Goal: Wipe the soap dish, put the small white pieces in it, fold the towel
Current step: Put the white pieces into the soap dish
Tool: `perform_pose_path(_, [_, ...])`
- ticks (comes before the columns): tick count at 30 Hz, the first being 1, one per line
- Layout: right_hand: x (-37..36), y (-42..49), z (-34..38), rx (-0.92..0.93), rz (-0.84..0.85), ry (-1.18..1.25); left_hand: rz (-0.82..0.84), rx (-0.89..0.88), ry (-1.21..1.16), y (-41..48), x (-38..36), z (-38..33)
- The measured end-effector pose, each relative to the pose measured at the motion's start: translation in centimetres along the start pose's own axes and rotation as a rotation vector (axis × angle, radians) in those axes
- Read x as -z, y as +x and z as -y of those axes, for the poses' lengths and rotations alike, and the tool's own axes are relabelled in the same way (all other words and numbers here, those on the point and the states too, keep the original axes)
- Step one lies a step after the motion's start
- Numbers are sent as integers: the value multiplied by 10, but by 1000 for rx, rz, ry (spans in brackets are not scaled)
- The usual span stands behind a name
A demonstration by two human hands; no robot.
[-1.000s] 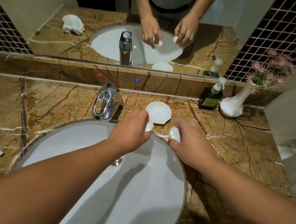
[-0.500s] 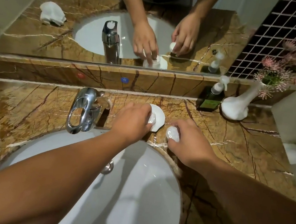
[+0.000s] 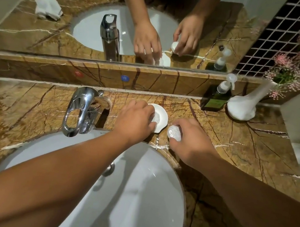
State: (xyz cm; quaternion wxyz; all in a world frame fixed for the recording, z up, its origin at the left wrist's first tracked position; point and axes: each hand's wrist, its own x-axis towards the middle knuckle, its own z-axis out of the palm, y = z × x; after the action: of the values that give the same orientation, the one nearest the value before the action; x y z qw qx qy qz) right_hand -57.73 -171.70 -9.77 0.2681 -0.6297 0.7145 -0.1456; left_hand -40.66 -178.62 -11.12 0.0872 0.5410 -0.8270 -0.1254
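Left piece [image 3: 156, 117] now over dish [image 3: 162, 115].

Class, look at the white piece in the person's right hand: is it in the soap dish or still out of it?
Out. The right hand holds the white piece above the marble counter, just beside the soap dish, not inside its rim.

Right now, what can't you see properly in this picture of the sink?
All in the head view:
- Soap dish: its left part is hidden under the left hand.
- Piece in the left grip: mostly covered by fingers, so whether it touches the dish is unclear.
- Towel: seen only as a mirror reflection; the real one is cut off by the left edge.
- Bottle label: too small to read.
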Motion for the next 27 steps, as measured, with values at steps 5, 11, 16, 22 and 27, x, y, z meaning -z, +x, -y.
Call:
perform_pose_path(5, [-2, 4, 11, 37, -1, -3, -56, 50, -76, -14, 10, 9])
perform_pose_path(11, [-5, 16, 31, 99, -17, -65, -112, 91, -143, -35, 21, 19])
perform_pose_path(16, [-10, 34, 44, 131, -36, -134, -116, 125, -190, -43, 23, 26])
perform_pose_path(22, [-18, 52, 49, 159, -9, -191, -108, 142, -212, -41, 20, 31])
perform_pose_path(27, [-22, 58, 52, 174, 5, -213, -112, 125, -234, -37, 13, 28])
